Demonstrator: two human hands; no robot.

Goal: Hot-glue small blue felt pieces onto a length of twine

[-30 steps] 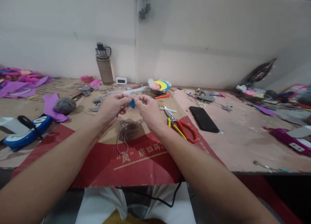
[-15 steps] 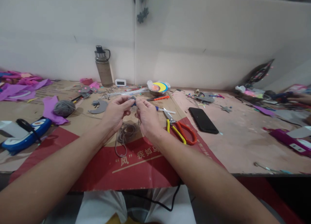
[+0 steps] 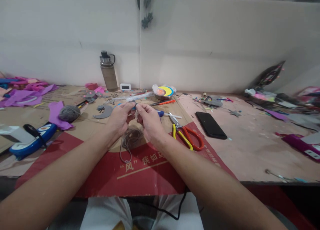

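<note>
My left hand (image 3: 122, 116) and my right hand (image 3: 150, 120) meet above the cardboard, fingertips pinched almost together. Between them is a small grey piece (image 3: 135, 104), mostly covered by the fingers; its kind cannot be made out. Grey yarn (image 3: 131, 138) lies in a loose coil below the hands, and a strand rises towards my right hand. Left of my left hand lies a grey crescent cutout (image 3: 105, 112), with a ball of grey yarn (image 3: 69, 113) farther left. Scissors (image 3: 188, 133) with red and yellow handles lie right of my right hand.
A black phone (image 3: 210, 124) lies to the right. Behind stand a water bottle (image 3: 109, 77), a small white timer (image 3: 125, 87) and a metal bowl (image 3: 163, 97). A blue glue gun (image 3: 33, 141) lies left, a purple tool (image 3: 301, 145) right. Red-and-brown cardboard (image 3: 100, 176) covers the table's front.
My fingertips have come closer together, and less of the small grey piece shows. The view has shifted slightly. Another person's hand at the far right edge has left the picture.
</note>
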